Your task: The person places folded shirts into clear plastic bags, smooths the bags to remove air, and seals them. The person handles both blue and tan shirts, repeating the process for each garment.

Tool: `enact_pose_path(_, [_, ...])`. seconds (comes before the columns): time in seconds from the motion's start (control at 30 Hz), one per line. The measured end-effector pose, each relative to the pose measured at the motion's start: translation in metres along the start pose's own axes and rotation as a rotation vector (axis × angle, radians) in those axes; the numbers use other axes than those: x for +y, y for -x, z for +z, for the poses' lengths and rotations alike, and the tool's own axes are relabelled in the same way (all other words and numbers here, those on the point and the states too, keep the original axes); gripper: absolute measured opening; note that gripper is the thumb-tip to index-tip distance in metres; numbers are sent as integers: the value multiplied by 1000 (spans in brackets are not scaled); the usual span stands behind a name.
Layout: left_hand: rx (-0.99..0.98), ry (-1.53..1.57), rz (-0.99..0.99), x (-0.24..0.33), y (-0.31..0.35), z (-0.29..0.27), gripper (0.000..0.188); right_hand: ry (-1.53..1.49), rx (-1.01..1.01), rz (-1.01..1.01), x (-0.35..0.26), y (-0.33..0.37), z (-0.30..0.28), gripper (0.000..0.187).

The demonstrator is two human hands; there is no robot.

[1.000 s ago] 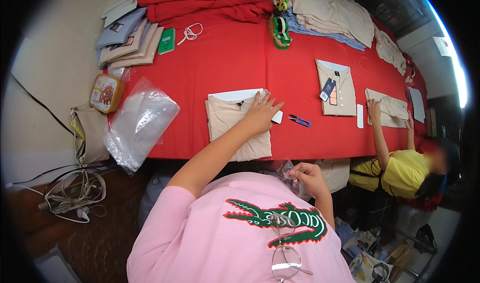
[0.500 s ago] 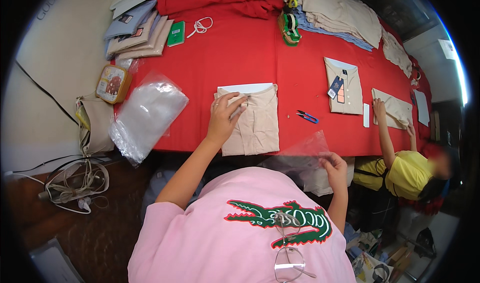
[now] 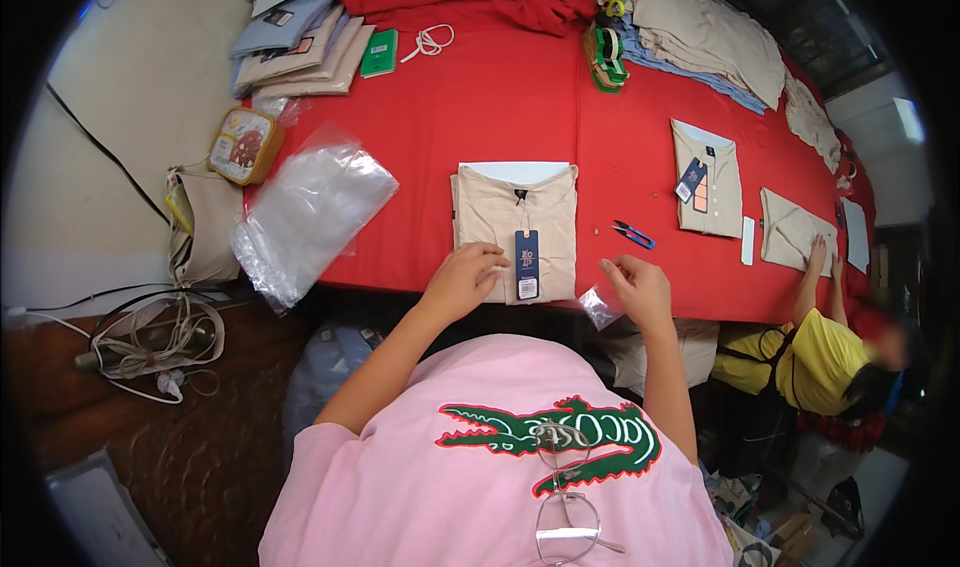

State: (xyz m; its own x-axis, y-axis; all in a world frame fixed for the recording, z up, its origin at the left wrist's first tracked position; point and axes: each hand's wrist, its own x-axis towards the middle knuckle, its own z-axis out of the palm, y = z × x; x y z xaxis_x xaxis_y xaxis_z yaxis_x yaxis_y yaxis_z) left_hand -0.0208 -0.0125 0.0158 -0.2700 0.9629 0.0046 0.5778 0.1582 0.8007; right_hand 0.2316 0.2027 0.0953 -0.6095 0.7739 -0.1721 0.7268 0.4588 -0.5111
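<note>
A folded beige shirt point(image 3: 480, 212) lies on the red-covered table in front of me, with a white board showing at its neckline. On its front, a dark blue hang tag point(image 3: 527, 265) hangs by a string from the collar. My left hand point(image 3: 466, 279) rests on the shirt's lower left part beside the tag, fingers partly bent and slightly apart. Just off the shirt's lower right corner, my right hand point(image 3: 642, 289) pinches a small, crumpled clear plastic bag point(image 3: 600, 309) between thumb and fingers.
Clear plastic bags point(image 3: 315, 207) lie at the left near a yellow-lidded tub point(image 3: 243, 147). Blue-handled thread snips point(image 3: 633, 235) and another tagged shirt point(image 3: 712, 202) are to the right. A tape dispenser point(image 3: 606, 57) stands farther back. A co-worker in yellow point(image 3: 795, 362) handles a folded garment point(image 3: 790, 229).
My left hand has moved from the collar down to the shirt's lower left. The blue tag now shows on the front. My right hand has risen to the table edge, its plastic more bunched.
</note>
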Motion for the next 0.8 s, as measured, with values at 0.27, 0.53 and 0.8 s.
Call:
enact_pose_path(0.27, [260, -288, 36, -18, -74, 3, 23, -2, -105, -169, -33, -73, 74, 29])
enact_pose_path(0.53, [162, -326, 72, -21, -93, 8, 17, 61, -130, -335, -36, -115, 98, 24])
enact_pose_path(0.8, [310, -250, 178, -25, -105, 22, 14, -122, 11, -334, -31, -102, 101, 14])
